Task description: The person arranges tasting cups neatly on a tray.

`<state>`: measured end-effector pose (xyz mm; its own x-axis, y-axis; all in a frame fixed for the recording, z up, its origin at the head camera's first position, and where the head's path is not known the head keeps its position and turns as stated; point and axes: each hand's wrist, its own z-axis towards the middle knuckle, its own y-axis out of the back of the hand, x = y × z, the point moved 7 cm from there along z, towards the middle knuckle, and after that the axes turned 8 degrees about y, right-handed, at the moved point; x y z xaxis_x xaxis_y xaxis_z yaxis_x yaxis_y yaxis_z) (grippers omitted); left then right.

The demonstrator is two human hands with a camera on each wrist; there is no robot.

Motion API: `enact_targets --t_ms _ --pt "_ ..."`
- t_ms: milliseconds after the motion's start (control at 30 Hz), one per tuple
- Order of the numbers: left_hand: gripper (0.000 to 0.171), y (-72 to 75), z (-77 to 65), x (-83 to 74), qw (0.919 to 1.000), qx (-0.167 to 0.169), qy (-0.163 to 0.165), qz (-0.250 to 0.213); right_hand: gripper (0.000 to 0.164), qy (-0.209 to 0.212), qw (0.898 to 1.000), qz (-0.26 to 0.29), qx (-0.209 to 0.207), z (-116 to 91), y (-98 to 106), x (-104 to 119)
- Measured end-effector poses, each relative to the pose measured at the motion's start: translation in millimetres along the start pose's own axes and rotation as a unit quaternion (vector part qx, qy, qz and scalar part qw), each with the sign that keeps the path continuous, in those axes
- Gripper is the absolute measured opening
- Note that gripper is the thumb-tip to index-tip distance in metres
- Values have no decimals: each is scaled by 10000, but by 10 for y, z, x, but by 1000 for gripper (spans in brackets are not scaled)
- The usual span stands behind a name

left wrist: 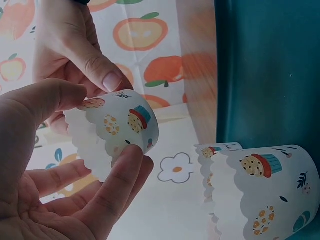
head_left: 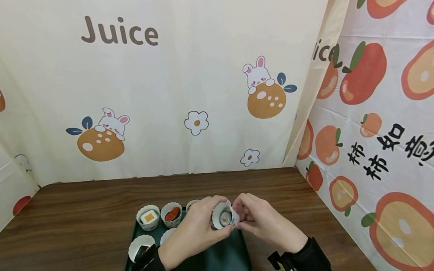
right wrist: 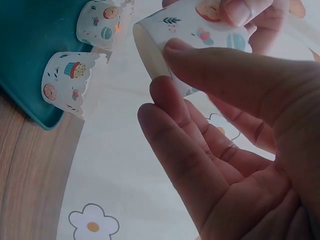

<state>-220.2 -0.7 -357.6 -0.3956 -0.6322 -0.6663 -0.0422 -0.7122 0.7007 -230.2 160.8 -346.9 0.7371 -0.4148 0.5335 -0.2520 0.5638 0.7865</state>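
Observation:
A white paper baking cup (head_left: pixel 218 212) with a scalloped rim and printed cupcakes is held up over the dark green tray (head_left: pixel 230 255). Its mouth tips toward the head camera, showing a small sushi roll (head_left: pixel 225 218) inside. My left hand (head_left: pixel 199 222) grips the cup's sides between thumb and fingers; in the left wrist view the printed wall of the cup (left wrist: pixel 120 120) faces the camera. From the other side, my right hand (head_left: pixel 260 221) pinches the cup's base edge with thumb and index finger, as the right wrist view shows at the cup (right wrist: pixel 175 30).
On the tray's left and far side stand several similar cups, one with a white and yellow piece (head_left: pixel 149 217), one with orange-red topping (head_left: pixel 172 214), one with a dark piece (head_left: pixel 141 250). A wooden table (head_left: pixel 92 223) lies beneath, with printed curtains (head_left: pixel 161 89) behind and right.

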Motion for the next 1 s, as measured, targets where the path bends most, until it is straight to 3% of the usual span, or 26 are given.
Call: enact_targets --t_ms 233,533,800,1000 --pt "44 -19 46 -12 9999 42 -125 80 26 -20 10000 62 62 5 -5 -5" --pt "42 -103 66 52 9980 635 -21 -58 18 -243 9980 426 405 -9 -40 -36" --pt "40 -170 128 63 9946 1004 -246 114 10 -289 9991 288 77 -96 218 -85" --pt "43 -275 173 63 9899 1265 -282 573 8 -400 9991 140 56 -143 306 -107"
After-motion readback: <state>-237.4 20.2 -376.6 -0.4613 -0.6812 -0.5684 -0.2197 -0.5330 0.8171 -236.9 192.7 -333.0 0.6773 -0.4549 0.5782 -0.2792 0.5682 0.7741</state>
